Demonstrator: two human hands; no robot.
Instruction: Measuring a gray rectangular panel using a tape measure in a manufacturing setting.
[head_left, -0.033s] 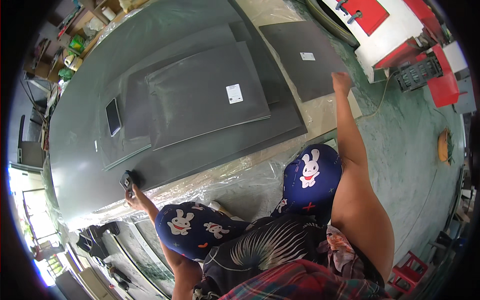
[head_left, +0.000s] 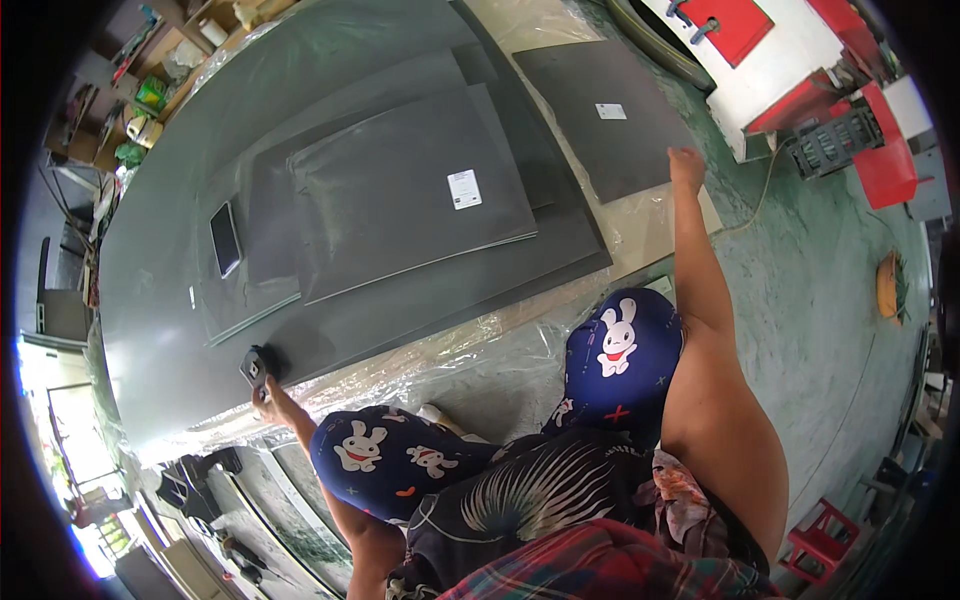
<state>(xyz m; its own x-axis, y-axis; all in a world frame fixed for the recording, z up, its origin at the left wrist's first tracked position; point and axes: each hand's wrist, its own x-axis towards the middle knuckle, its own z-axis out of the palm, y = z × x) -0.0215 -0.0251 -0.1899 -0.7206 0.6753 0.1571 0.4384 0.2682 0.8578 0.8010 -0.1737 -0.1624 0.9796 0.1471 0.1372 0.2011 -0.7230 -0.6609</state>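
My left hand [head_left: 268,402] is at the near left edge of the big dark grey sheet [head_left: 150,330], its fingers closed around a small black boxy tool [head_left: 254,368] that could be a tape measure. My right hand [head_left: 686,168] reaches far out to the right, a closed fist at the side edge of a separate dark sheet [head_left: 600,145] with a white label. Whether its fingers pinch that edge or something else is hidden. Between my hands several dark sheets [head_left: 400,200] lie stacked, the top one bearing a white label [head_left: 464,190].
A phone [head_left: 226,238] rests on the stack's left side. Clear plastic film [head_left: 440,355] hangs along the near edge, before my knees. At the far right stands a white and red machine [head_left: 780,60]; a red stool [head_left: 822,540] is low on the right. Cluttered shelves [head_left: 150,60] line the far left.
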